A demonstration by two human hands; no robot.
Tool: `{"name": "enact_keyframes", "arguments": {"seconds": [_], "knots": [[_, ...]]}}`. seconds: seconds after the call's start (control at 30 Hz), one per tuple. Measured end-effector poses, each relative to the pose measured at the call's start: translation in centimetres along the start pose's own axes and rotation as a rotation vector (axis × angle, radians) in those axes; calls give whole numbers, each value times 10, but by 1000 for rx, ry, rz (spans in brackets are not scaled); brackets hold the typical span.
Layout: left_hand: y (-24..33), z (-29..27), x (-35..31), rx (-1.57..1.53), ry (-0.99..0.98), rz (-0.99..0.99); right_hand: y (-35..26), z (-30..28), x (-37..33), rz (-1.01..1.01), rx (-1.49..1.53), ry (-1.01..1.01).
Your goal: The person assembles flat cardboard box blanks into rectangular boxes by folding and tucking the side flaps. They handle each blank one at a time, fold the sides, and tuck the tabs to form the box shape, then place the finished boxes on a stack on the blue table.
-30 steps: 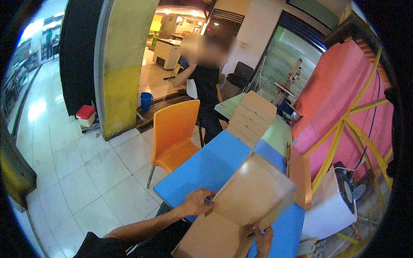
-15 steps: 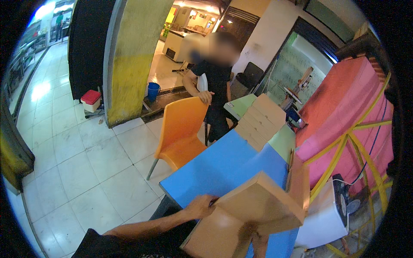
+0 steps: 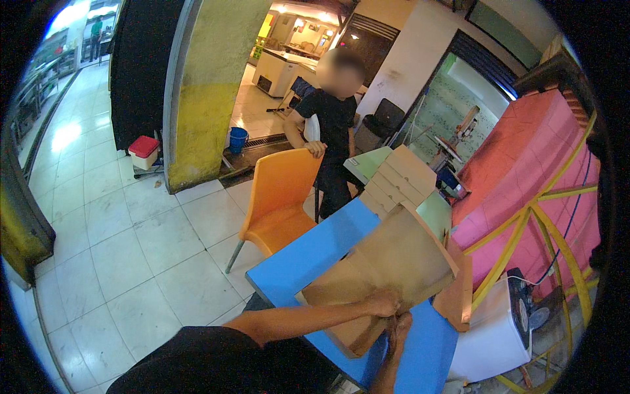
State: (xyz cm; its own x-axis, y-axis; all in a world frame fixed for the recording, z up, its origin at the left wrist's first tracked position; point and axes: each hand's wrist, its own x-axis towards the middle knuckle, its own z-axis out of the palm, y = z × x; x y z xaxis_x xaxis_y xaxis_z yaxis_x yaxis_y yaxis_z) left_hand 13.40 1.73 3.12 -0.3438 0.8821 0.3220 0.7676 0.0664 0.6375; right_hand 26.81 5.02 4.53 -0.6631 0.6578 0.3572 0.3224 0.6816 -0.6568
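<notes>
Box of plain brown cardboard [image 3: 394,253], large panel raised, at lower centre of frame, over flat blue rectangular surface [image 3: 295,261]. Left hand [image 3: 383,303] and right hand [image 3: 399,324] close together at its lower right corner, fingers against cardboard; how firmly they grip, cannot tell. Probably light, stiff across panels, easily creased at folds; corners and folded edges likely best holds, panel middles likely to bow.

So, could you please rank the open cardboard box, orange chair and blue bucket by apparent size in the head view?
1. open cardboard box
2. orange chair
3. blue bucket
The box is nearest the camera.
</notes>
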Motion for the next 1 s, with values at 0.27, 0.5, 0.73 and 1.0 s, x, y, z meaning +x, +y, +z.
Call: {"name": "enact_keyframes", "arguments": {"seconds": [0.27,0.5,0.73,1.0], "knots": [[-54,85,56,-363,-501,-393,-29,-15,-16,236,563,-147],[-31,30,32,-355,-584,-375,-8,-26,-17,516,610,-127],[6,-19,2,-288,-311,-302,22,-1,-9,551,669,153],[14,-26,-4,-220,-256,-259,26,3,-13,490,640,200]]}}
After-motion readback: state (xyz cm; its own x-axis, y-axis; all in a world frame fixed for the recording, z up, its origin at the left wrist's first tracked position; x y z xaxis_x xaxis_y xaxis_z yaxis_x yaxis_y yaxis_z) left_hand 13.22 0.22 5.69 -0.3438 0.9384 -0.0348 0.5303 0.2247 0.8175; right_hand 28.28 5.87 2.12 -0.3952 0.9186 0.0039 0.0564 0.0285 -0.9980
